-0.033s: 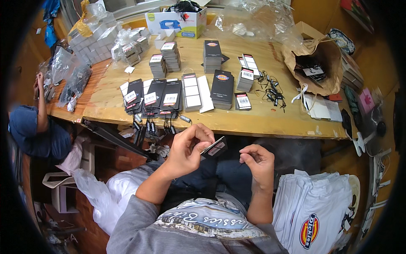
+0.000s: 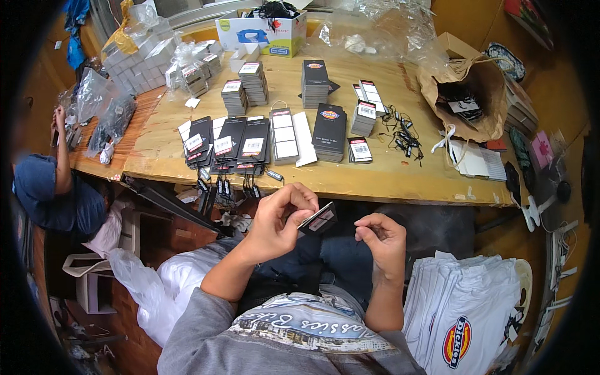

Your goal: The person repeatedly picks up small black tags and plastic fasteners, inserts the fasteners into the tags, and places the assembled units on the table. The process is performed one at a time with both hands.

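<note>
Black card tag (image 2: 317,220) sits pinched between the thumb and fingertips of your left hand (image 2: 279,220), held tilted over your lap just below the near edge of the wooden table (image 2: 400,172). Your right hand (image 2: 381,240) hovers just beside it, its fingers curled in with thumb and forefinger nearly closed, though you cannot tell whether anything lies between them. On the table ahead lie fanned black tags (image 2: 228,145), a black stack (image 2: 329,124) and loose black strings (image 2: 400,132); folded white shirts (image 2: 465,312) rest at your right.
</note>
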The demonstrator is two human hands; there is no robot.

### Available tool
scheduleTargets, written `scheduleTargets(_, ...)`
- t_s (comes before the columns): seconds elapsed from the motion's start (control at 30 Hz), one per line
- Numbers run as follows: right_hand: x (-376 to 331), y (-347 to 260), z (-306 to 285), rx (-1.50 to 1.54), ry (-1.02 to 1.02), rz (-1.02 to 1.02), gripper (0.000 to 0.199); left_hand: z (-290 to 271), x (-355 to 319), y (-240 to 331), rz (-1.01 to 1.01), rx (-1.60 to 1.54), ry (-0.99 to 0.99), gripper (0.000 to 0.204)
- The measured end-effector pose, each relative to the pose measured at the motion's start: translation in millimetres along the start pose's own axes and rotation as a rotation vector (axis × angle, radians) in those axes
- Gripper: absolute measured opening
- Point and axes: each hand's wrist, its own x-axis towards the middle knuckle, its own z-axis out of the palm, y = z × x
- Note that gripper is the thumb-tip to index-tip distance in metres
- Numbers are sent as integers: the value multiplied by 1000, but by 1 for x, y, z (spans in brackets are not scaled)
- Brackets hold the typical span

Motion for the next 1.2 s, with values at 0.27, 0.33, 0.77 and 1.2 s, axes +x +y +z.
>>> scheduleTargets(0.27,6,-3,1,-164,-42,-55,12,-1,7,-2,56,93,-74,9)
scheduleTargets(0.33,6,-4,0,-182,-25,-58,14,-2,7,-3,88,93,-90,12)
scheduleTargets(0.77,2,-9,1,-39,-15,31,12,3,7,-17,-59,-547,61,14)
scheduleTargets(1.2,6,-17,14,177,36,7,13,15,6,-9,-255,-186,-97,18)
